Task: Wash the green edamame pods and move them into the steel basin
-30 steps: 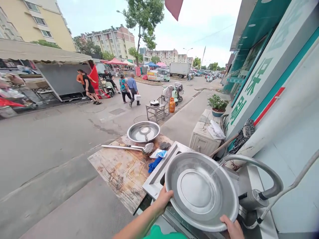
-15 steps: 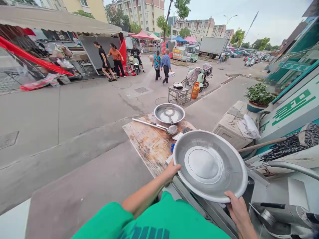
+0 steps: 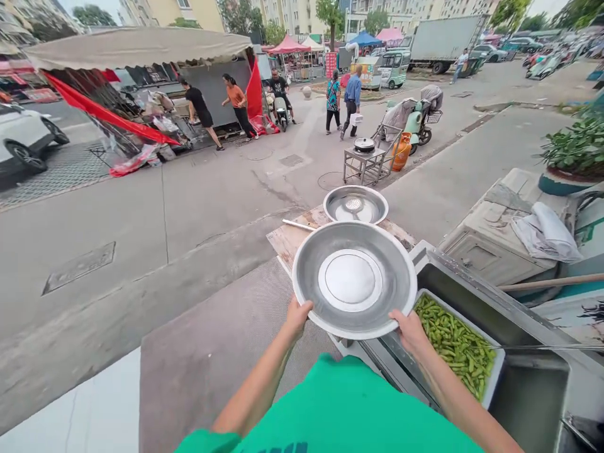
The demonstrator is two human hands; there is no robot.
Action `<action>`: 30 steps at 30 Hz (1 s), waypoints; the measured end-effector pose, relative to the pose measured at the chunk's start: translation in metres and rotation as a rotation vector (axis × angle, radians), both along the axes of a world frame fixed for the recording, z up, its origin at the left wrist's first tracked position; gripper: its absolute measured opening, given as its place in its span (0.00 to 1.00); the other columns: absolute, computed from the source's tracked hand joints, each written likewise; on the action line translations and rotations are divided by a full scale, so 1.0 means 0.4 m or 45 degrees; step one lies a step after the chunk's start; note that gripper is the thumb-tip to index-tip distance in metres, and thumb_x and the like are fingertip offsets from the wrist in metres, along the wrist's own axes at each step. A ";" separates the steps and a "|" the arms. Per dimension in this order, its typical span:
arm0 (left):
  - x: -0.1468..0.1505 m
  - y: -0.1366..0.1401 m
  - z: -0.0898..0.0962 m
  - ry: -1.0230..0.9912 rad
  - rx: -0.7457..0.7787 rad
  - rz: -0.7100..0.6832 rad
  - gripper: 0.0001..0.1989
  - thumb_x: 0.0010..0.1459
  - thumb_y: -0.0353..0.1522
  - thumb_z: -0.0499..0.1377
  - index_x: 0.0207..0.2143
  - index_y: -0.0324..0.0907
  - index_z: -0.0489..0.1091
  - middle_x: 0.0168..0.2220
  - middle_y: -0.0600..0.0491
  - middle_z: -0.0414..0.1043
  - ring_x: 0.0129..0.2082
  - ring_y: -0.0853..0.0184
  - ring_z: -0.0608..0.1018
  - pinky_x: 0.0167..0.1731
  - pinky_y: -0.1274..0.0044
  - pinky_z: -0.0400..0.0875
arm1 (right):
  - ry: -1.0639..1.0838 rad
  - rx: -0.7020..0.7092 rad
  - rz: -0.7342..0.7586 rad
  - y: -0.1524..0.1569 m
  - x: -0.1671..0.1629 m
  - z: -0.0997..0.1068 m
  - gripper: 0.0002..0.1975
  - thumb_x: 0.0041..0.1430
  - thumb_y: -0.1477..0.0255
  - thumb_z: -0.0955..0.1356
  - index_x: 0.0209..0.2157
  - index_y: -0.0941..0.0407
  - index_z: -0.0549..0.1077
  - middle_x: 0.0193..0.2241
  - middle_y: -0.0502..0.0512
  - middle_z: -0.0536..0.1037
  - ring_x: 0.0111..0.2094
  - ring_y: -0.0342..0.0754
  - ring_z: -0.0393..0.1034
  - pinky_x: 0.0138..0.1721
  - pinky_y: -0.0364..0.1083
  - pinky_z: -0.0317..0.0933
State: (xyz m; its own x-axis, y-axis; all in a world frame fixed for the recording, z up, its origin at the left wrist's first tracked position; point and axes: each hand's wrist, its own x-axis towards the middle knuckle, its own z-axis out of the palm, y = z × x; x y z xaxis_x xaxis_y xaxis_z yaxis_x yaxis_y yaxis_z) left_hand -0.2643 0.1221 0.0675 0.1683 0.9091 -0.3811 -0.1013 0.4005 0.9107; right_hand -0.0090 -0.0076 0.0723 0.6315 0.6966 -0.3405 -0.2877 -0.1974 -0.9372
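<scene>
I have my left hand (image 3: 297,313) and right hand (image 3: 406,328) each clamped on the near rim of a wide metal basin (image 3: 353,279), held above the bench (image 3: 287,242). Just right, a tray (image 3: 491,377) of green beans (image 3: 450,343) sits in the sink (image 3: 472,283). Beyond lies a second basin (image 3: 355,204).

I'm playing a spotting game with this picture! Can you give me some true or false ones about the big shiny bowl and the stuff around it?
1. Both hands hold the big metal basin by its rim. True: left hand, right hand.
2. The basin is full of soup. False: it looks empty.
3. A tray of green beans sits in the sink. True.
4. The second basin lies on the road. False: it rests on the wooden board.
5. The scooter is red. False: pale green.
</scene>
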 end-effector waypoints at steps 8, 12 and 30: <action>-0.155 0.089 -0.073 0.093 -0.124 0.140 0.29 0.35 0.28 0.62 0.45 0.40 0.66 0.30 0.58 0.71 0.30 0.70 0.72 0.34 0.77 0.68 | 0.173 0.005 0.106 0.170 -0.122 -0.102 0.11 0.34 0.70 0.67 0.26 0.57 0.71 0.22 0.48 0.72 0.30 0.50 0.66 0.34 0.47 0.63; -0.187 0.127 -0.109 0.147 -0.201 0.199 0.29 0.37 0.26 0.63 0.46 0.42 0.67 0.32 0.58 0.72 0.31 0.70 0.72 0.36 0.77 0.69 | 0.213 -0.015 0.095 0.214 -0.154 -0.154 0.11 0.35 0.72 0.67 0.27 0.57 0.71 0.24 0.48 0.73 0.32 0.50 0.67 0.36 0.47 0.64; -0.166 0.207 -0.138 0.289 -0.297 0.151 0.21 0.36 0.24 0.63 0.37 0.44 0.70 0.31 0.57 0.71 0.34 0.66 0.74 0.40 0.72 0.74 | -0.196 -0.386 0.097 0.005 0.090 -0.089 0.09 0.57 0.64 0.70 0.32 0.56 0.77 0.31 0.58 0.79 0.37 0.56 0.74 0.42 0.52 0.67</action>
